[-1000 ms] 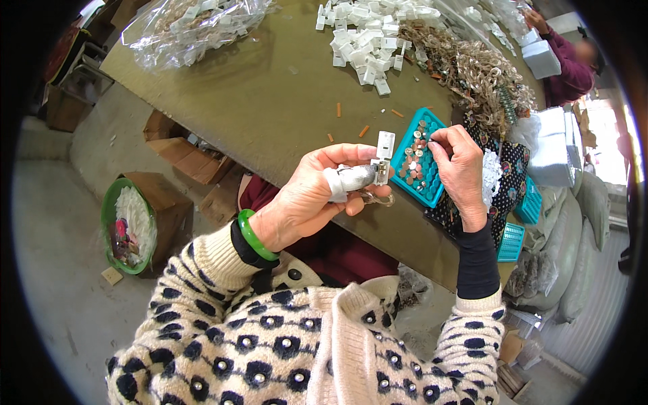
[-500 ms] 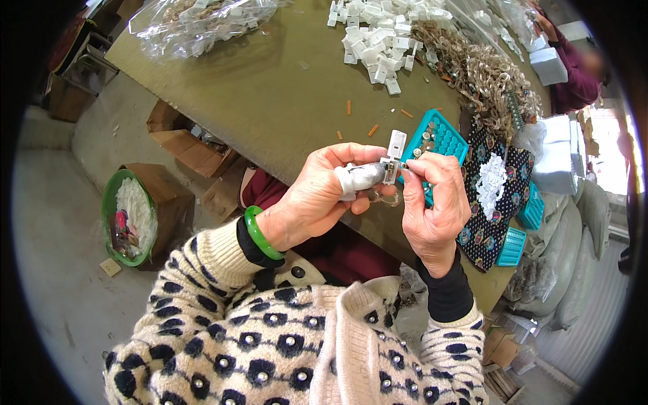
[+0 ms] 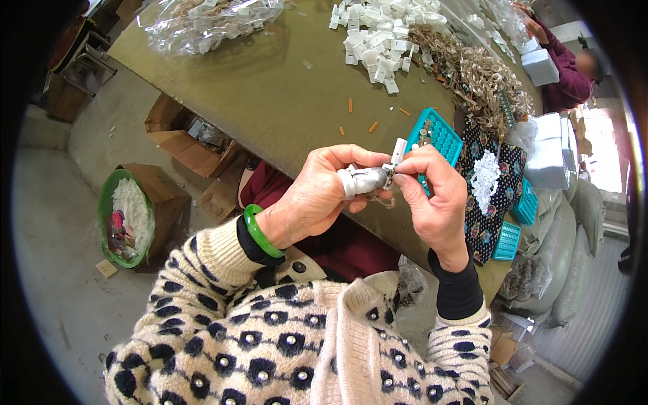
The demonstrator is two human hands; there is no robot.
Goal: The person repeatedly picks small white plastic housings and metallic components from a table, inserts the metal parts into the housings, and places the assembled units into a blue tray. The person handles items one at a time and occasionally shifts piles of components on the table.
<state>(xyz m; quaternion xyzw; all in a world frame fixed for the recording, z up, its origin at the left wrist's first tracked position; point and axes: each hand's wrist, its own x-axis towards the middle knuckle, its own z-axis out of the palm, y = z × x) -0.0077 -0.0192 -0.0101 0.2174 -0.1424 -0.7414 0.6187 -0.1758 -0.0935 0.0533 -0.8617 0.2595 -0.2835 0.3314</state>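
Note:
My left hand [image 3: 304, 199] grips a small white plastic case [image 3: 399, 150] whose flap stands up. A grey and white wrapping [image 3: 361, 181] covers one digit of this hand, apparently the thumb. My right hand [image 3: 437, 199] has thumb and forefinger pinched together against the case's right side. Whatever lies between those fingertips is hidden. A thin loop of cord [image 3: 386, 201] hangs below the case. Just beyond the right hand stands a teal tray [image 3: 446, 140] with small round metal pieces in it.
White cases [image 3: 381, 50] are heaped on the green table [image 3: 270, 88], beside tangled cords [image 3: 476, 74]. Short orange sticks [image 3: 373, 127] lie nearer. White bits [image 3: 484, 179] rest on patterned cloth [image 3: 478, 229] at right. A green basin [image 3: 104, 219] stands lower left. Another person [image 3: 567, 77] sits far right.
My right fingertips have moved left and closed in on the case, covering more of it. The case has tilted slightly. My left hand has hardly moved.

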